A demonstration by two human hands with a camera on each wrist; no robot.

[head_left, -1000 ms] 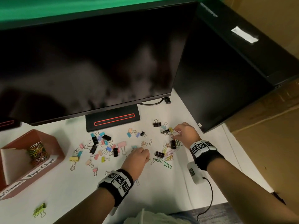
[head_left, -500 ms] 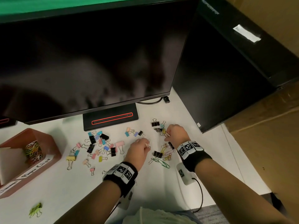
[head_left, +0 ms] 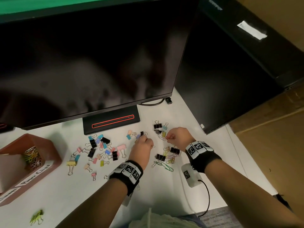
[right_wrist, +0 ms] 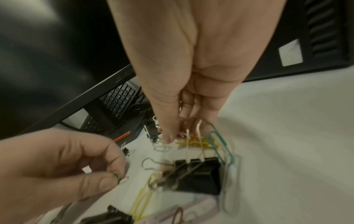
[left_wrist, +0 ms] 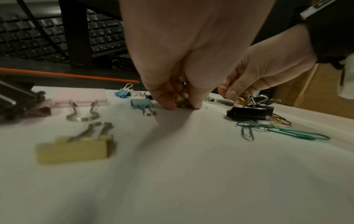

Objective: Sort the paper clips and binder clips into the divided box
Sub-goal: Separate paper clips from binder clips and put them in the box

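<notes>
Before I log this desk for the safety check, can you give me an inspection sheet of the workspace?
Surface: white desk, clips scattered across it.
Job's things: brown divided box at left, paper clips in one compartment; binder clips loose.
Clutter: green clip lying apart near the front edge.
Grippers: left hand and right hand each pinch small paper clips.
Cables: black cable from the right wrist unit.
Surroundings: dark monitor, computer tower.

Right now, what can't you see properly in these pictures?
- Divided box: head view's left edge cuts it off; only the paper-clip section shows.
- Left hand: its pinched clip is too small to identify, half hidden by fingertips.
- Right hand: clip bundle blurred in right wrist view.
</notes>
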